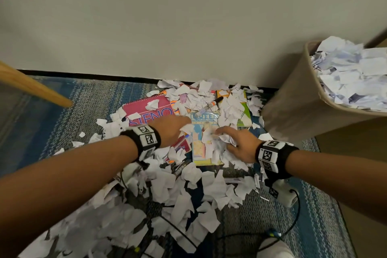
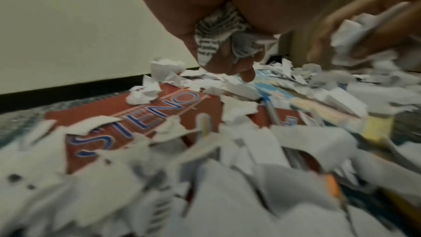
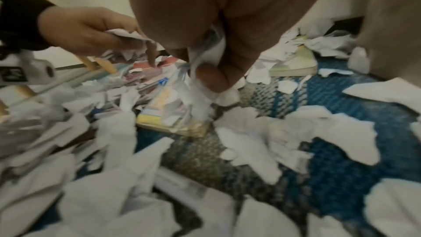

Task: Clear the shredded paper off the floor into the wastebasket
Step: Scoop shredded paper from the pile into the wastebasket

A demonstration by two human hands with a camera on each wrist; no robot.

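Observation:
White shredded paper litters the blue carpet from the wall toward me. My left hand is low over the heap, and its curled fingers hold a wad of printed scraps. Just to its right, my right hand grips a bunch of white scraps on top of a pale blue book. The beige wastebasket stands at the right by the wall, heaped above its rim with torn paper.
Half buried in the scraps lie a pink STENO notebook, a marker, a pen and a green-and-white booklet. A wooden leg slants in at the left. Black cables run across the carpet near me.

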